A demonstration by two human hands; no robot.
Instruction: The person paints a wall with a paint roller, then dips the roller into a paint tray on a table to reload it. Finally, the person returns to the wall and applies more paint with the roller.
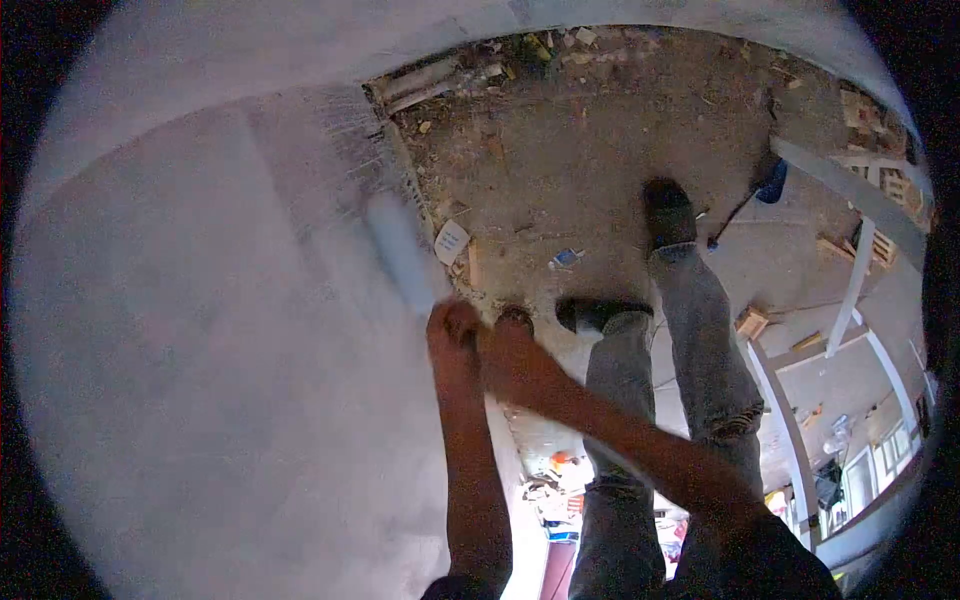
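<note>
A long pale blade-like tool (402, 250), smeared by motion, lies against the white plastered wall (250, 380). Its lower end meets my left hand (455, 328), whose fingers are curled around that end. My right hand (510, 345) is close beside the left one, fingers bent inward. A dark spot shows at the right fingers, but what they grip is hidden. Above the tool, the wall's surface looks rougher and streaked near the floor edge.
My shoes (668, 212) stand on the dirty concrete floor (560, 150). Debris runs along the wall base, with a white labelled piece (451, 242) and a small blue-white packet (567, 258). At right are a long-handled blue tool (771, 183), white frame bars (850, 285) and a wooden block (751, 322).
</note>
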